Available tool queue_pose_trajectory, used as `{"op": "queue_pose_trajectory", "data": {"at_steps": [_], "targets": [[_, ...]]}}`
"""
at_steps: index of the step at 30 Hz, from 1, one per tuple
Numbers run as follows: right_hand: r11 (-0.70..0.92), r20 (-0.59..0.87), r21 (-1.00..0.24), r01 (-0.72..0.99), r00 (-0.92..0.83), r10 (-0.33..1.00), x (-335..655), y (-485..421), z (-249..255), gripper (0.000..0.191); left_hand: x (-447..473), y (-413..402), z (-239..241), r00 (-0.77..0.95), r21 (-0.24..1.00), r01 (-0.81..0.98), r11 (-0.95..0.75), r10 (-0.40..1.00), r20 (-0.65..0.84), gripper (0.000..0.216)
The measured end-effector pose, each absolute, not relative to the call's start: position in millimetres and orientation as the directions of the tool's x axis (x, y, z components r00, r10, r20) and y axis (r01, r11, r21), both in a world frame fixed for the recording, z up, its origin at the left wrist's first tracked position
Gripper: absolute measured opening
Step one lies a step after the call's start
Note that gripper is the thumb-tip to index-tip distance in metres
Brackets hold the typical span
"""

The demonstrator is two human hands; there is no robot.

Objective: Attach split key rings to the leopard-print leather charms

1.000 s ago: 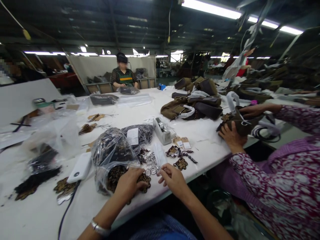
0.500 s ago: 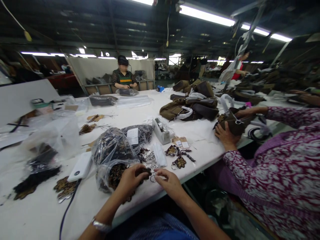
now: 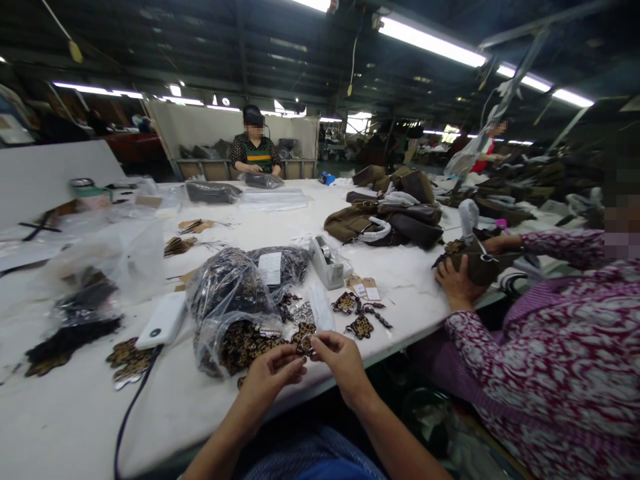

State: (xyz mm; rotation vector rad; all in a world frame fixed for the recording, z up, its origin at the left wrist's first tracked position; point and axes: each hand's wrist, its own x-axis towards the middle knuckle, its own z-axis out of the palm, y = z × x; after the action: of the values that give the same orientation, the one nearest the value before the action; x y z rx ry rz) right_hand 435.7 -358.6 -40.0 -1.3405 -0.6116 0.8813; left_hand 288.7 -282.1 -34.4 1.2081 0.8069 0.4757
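Note:
A small leopard-print charm [image 3: 303,337] with a metal ring is between my hands, above the front edge of the table. My right hand [image 3: 343,363] pinches it at its right side, by the ring. The fingers of my left hand [image 3: 270,377] are curled together at its lower left edge; the exact grip is partly hidden. Just behind, a clear plastic bag [image 3: 227,283] spills many such charms towards my left hand. Loose metal rings [image 3: 300,311] lie beyond the charm. Two more leopard-print charms [image 3: 361,327] with dark beaded straps rest to the right.
A tape dispenser [image 3: 327,263] and card tags [image 3: 365,288] stand past the rings. On the left lie a white power bank [image 3: 161,321] with a black cable and leopard-print pieces [image 3: 129,360]. Brown bags [image 3: 385,213] are piled behind. At right, a co-worker's hand [image 3: 460,280] holds a bag.
The charm has come up between my hands with its patterned face showing. My left fingers have shifted below it, and my right hand is now at its ring. The view has turned slightly left.

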Motion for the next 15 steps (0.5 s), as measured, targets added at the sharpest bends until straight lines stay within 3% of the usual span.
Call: {"op": "queue_pose_trajectory", "data": {"at_steps": [9,15], "targets": [[-0.022,-0.064,-0.997,-0.079,0.59,0.804,432.3,-358.6,-41.2,0.035,284.7,-287.9,-31.2,0.607,0.901,0.082,0.426,0.695,-0.384,0.04],[-0.002,-0.157,-0.967,-0.256,0.586,0.795,431.8,-359.3,-41.0,0.04,281.2,-282.7,-26.4,0.575,0.915,0.041,0.4,0.74,-0.35,0.038]]}}
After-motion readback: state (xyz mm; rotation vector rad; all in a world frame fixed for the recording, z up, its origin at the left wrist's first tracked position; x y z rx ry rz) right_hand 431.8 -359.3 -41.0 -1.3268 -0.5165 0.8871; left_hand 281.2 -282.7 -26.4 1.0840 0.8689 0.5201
